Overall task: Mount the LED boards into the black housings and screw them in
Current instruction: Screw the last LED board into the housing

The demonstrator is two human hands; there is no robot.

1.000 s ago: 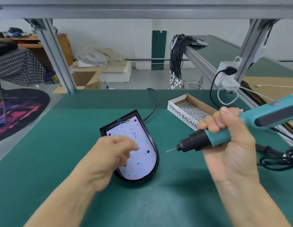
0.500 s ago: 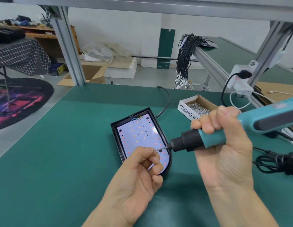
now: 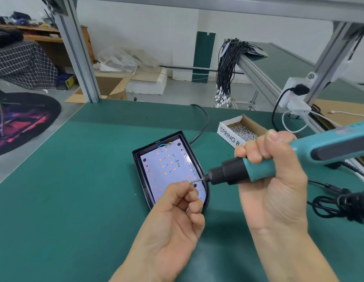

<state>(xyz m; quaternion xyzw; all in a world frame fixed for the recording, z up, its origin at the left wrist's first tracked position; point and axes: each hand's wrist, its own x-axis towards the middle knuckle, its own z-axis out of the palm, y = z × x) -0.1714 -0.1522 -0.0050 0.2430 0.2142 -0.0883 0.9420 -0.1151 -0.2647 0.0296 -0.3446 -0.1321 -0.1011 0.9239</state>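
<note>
Your right hand (image 3: 272, 180) is wrapped around the teal driver (image 3: 278, 159), fingers curled over its barrel and thumb on top, with the tool lying nearly level and its black nose pointing left. The thin bit (image 3: 198, 179) reaches out over the lower right part of the board (image 3: 168, 174). Your left hand (image 3: 173, 218) sits palm up just below it, fingers curled, thumb and forefinger pinching a small screw (image 3: 190, 181) right at the bit's tip — whether the screw has seated on the bit is too small to tell. The board lies inside the black housing (image 3: 140, 169), which rests flat on the green mat (image 3: 75, 180) near the middle of the bench, straight end away from you and rounded end toward you. Small red and amber dots spot the white board, a dark screw hole (image 3: 195, 185) shows just beside the bit, and coloured wires (image 3: 165, 144) bunch at the far end. A black cable (image 3: 203, 123) runs from the housing's far side back across the mat. Behind your right hand stands an open box (image 3: 234, 131) of screws, its white side lettered "SPRING B" — the rest is hidden by your fingers. A coiled black cord (image 3: 343, 204) lies on the mat at the right edge. A power strip (image 3: 293, 96) hangs on the frame post beyond it, and a bundle of black leads (image 3: 227, 68) hangs from the rail further back.
</note>
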